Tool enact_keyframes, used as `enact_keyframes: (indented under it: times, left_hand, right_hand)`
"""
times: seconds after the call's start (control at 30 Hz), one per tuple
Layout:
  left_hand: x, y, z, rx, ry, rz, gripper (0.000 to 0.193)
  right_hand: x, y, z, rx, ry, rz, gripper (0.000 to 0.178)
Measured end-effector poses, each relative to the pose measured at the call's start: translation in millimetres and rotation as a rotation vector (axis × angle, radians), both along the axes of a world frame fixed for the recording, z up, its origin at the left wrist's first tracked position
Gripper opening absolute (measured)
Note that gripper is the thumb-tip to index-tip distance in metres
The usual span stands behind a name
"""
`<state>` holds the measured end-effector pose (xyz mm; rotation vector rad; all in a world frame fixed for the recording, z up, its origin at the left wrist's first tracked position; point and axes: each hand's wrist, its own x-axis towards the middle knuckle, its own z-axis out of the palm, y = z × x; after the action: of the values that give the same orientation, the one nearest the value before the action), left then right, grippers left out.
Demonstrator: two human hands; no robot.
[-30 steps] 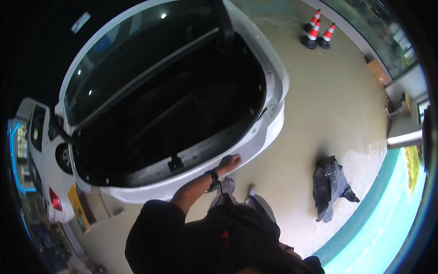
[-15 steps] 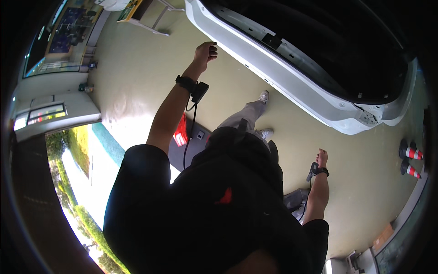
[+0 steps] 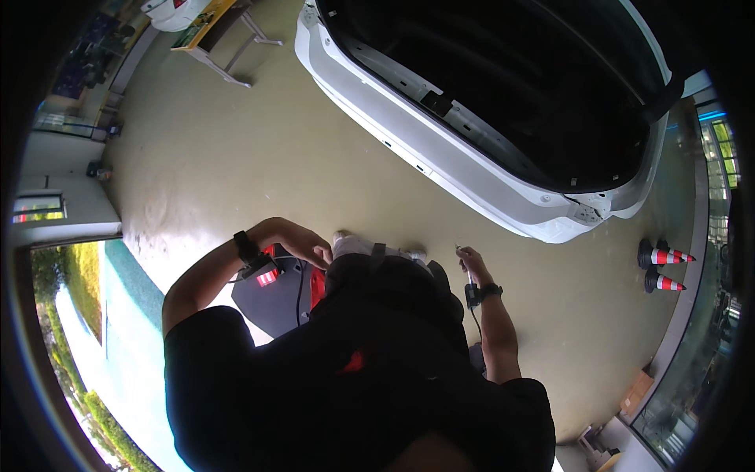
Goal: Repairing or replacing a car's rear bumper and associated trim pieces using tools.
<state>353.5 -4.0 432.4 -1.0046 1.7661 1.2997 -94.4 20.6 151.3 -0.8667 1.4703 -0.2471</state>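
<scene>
My left hand (image 3: 316,252) is drawn in beside my hip, close to the light trousers (image 3: 350,245). Its fingers are loosely bent, and I see nothing in them. Below it lies a dark grey surface (image 3: 263,303) with a red and white object (image 3: 269,271) and another red object (image 3: 317,288) on or beside it. Out to the right, my right hand (image 3: 473,262) is closed around a slim, pale rod-like tool (image 3: 471,278). Its tip shows past the fingers; the exact kind is too small to tell. Black straps with small boxes and cables sit on both wrists.
Ahead stands a white car (image 3: 440,161) with its boot open and a dark interior. Red and white cones (image 3: 668,256) lie at the right. A wooden-topped table (image 3: 206,31) stands far left, and a cardboard box (image 3: 637,392) sits by the right wall.
My left hand has come back from near the car's bumper to my hip. My right hand has moved forward, and the slim tool now shows in it. The whole view has shifted.
</scene>
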Motion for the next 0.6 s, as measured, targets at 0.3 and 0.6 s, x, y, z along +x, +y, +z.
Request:
enact_keyframes:
  times: [0.3, 0.6]
  left_hand:
    - [161, -68, 50, 0.212, 1.888, 1.697, 0.029]
    - [280, -129, -143, -0.606, 0.801, 2.096, 0.024]
  right_hand:
    - [-10, 183, -66, 0.17, 0.273, 0.217, 0.037]
    - [58, 157, 7, 0.218, 0.322, 0.353, 0.037]
